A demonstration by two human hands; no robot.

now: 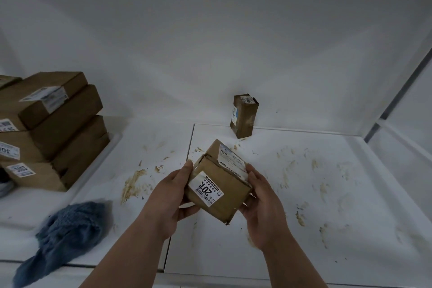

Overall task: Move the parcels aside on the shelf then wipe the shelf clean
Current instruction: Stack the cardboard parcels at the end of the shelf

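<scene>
Cardboard parcel [218, 182]: lifted clear of the stained shelf [327, 182], tilted, left hand [174, 196] and right hand [258, 203] each with grip clamped on a side, likely bound for the parcel stack [51, 131] at left; small upright parcel [243, 116] remains at back; blue cloth [67, 231] waits front-left for wiping.

Brown labelled parcel [218, 184] tilted, lifted above stained shelf [327, 194] (brown smears).
</scene>
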